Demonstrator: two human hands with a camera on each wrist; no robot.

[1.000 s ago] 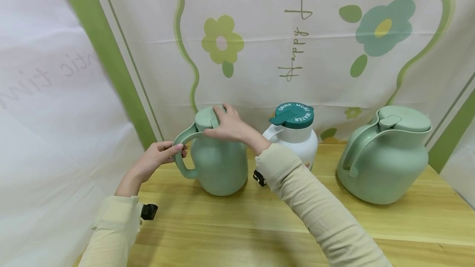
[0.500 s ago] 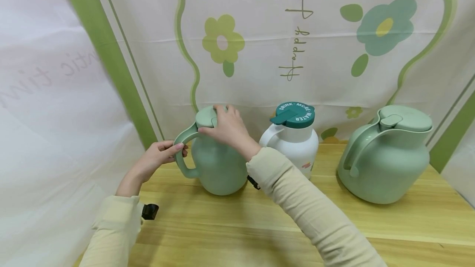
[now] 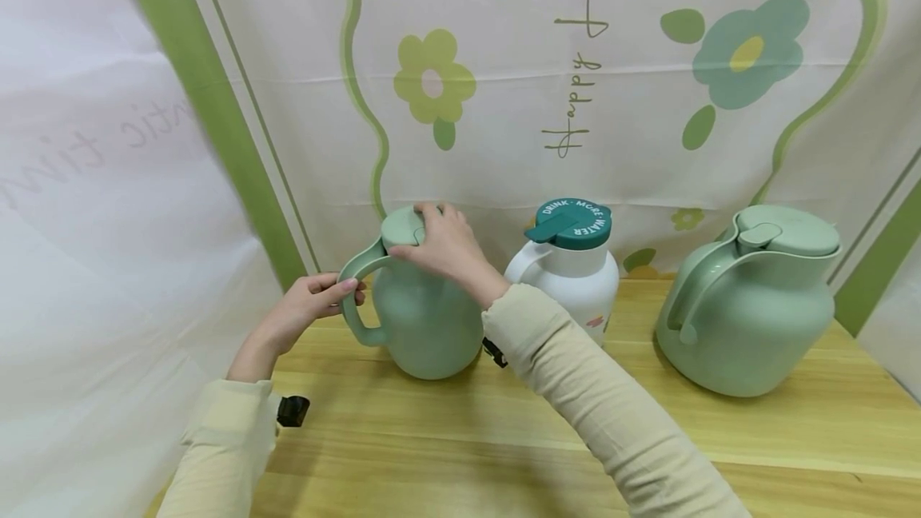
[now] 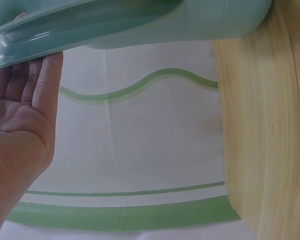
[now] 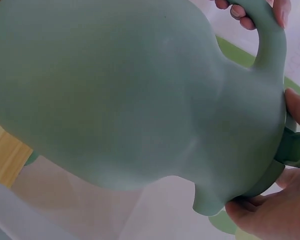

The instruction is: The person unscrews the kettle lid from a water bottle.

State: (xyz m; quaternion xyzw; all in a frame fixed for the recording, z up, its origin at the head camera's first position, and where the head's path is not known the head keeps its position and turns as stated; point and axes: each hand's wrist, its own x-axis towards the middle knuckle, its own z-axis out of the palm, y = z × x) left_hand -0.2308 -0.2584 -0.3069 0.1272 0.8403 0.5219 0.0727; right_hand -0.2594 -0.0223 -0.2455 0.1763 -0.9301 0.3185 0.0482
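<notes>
The green jug stands near the worktop's back-left corner; left hand curled round its handle, right hand, part-spread, gripping the seated lid. Lid work appears unfinished.

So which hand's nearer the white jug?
Right: the right hand is left of the white jug, on the lid of a green jug; the left hand is farther left, on that jug's handle.

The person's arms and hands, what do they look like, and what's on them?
The left sleeve and right sleeve are long, cream-coloured and wrinkly, with wide cuffs. A little black piece pokes out beside each cuff. The left hand and right hand are bare.
</notes>
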